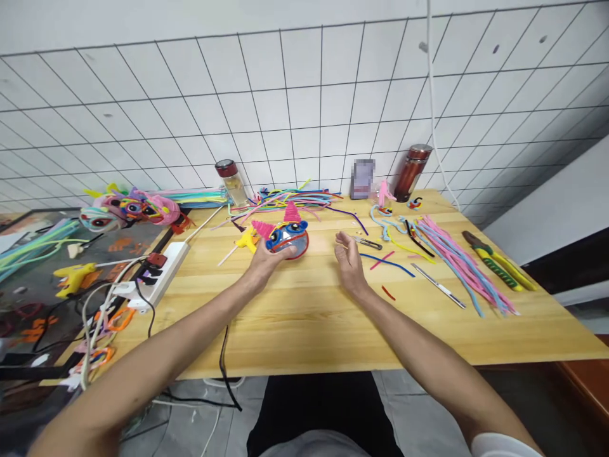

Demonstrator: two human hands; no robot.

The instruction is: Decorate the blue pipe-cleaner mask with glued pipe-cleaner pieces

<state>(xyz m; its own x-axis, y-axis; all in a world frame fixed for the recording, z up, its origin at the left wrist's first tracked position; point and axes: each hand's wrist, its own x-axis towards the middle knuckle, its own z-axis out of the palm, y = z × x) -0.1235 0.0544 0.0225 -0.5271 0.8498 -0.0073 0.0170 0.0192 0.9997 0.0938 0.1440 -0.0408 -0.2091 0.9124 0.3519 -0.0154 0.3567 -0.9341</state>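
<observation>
My left hand [265, 261] grips a pipe-cleaner animal head [295, 242] with pink pointed ears, blue-ringed eyes and a clear rounded lower part edged in red. It is held above the middle of the wooden table. Off to its right, my right hand [349, 263] is half-curled with thumb and fingers apart and nothing in it. Just past those fingers lie small thread snips [368, 243]. A blue pipe cleaner [390, 263] crossed by a pink one lies to the right of that hand. Beyond my left hand is a yellow glue gun [246, 240], partly hidden.
At right lie a craft knife [438, 286], bundled pink and blue pipe cleaners [464, 263] and green-yellow pliers [497, 261]. Two flasks and a phone [362, 179] stand by the wall. On the left are a power strip [164, 276], cables, another glue gun [76, 279] and finished pipe-cleaner heads [128, 212].
</observation>
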